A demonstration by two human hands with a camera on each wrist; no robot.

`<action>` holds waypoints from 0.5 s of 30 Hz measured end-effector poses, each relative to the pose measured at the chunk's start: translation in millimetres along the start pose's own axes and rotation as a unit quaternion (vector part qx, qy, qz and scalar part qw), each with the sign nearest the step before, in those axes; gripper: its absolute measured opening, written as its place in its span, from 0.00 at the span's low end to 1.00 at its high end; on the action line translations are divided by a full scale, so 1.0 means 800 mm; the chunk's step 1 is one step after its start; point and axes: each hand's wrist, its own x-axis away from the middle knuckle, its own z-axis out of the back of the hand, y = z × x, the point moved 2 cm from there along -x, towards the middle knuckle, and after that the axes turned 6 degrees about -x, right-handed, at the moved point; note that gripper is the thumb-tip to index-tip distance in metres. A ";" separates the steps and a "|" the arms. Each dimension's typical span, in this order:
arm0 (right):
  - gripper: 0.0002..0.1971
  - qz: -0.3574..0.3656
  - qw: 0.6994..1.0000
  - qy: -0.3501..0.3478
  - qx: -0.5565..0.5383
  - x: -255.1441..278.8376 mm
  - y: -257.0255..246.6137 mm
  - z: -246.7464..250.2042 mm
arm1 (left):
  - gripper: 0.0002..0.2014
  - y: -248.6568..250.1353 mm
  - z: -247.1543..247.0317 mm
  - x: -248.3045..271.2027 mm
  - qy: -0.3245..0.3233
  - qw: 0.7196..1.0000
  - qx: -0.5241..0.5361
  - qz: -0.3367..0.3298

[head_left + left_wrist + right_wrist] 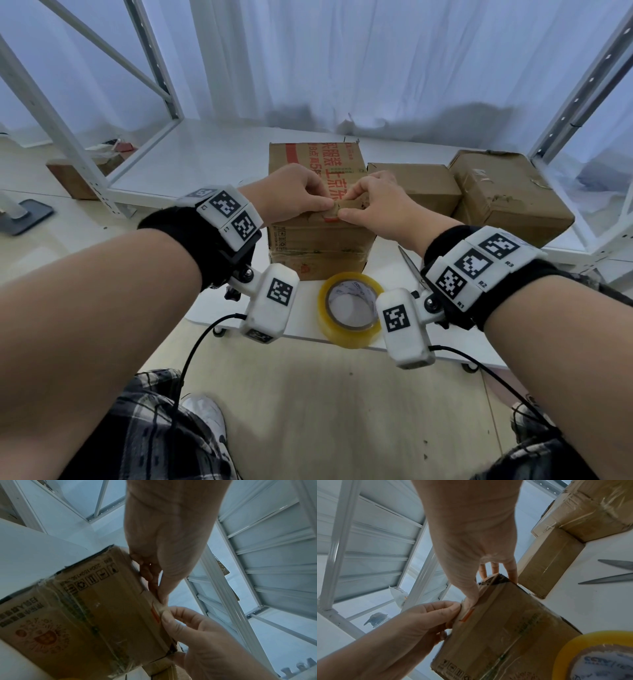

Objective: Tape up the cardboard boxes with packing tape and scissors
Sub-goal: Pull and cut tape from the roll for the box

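Left of the printed cardboard box [317, 192], the left hand [291, 192] reaches onto its top near edge, its grip closed in a pinch of thumb and fingers on the strip of tape [337, 209] there. The box stands on the white surface [205, 161]. Meeting it from the box's right, the right hand [380, 202] likewise pinches the same strip. In front of the box lies the yellow packing tape roll [351, 310]; to the box's front right, open scissors [611, 573]. Right of the box sit two plain cardboard boxes [421, 185].
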 end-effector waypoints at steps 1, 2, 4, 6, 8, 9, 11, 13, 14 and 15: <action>0.09 -0.002 1.000 0.002 -0.012 0.000 0.000 -0.001 | 0.08 0.000 -0.001 -0.001 -0.002 1.000 -0.001 0.005; 0.08 -0.004 1.000 0.002 -0.026 -0.001 0.000 -0.002 | 0.09 0.000 -0.001 -0.001 -0.006 1.000 0.002 0.011; 0.07 -0.008 0.998 0.006 -0.055 -0.001 0.000 -0.005 | 0.10 0.000 -0.002 -0.002 -0.013 1.000 0.013 0.020; 0.06 -0.010 0.997 0.014 -0.078 -0.002 -0.001 -0.008 | 0.11 0.000 -0.001 -0.002 -0.012 0.999 0.027 0.027; 0.07 -0.011 0.996 0.016 -0.087 -0.004 -0.001 -0.009 | 0.10 -0.001 0.002 -0.002 0.009 0.999 0.041 0.034; 0.07 -0.012 0.996 0.016 -0.087 -0.004 -0.001 -0.009 | 0.10 -0.003 0.004 -0.003 0.023 0.998 0.042 0.034; 0.07 -0.015 0.996 0.021 -0.087 -0.004 -0.001 -0.010 | 0.07 -0.007 0.007 -0.004 0.041 0.998 0.026 0.028; 0.09 -0.024 0.995 0.036 -0.089 -0.004 -0.003 -0.012 | 0.06 -0.011 0.009 -0.005 0.040 0.999 0.010 0.028; 0.10 -0.031 0.995 0.043 -0.087 -0.004 -0.003 -0.012 | 0.05 -0.013 0.010 -0.005 0.037 0.999 0.008 0.031; 0.11 -0.035 0.995 0.047 -0.082 -0.004 -0.004 -0.013 | 0.05 -0.015 0.011 -0.006 0.032 0.999 0.009 0.035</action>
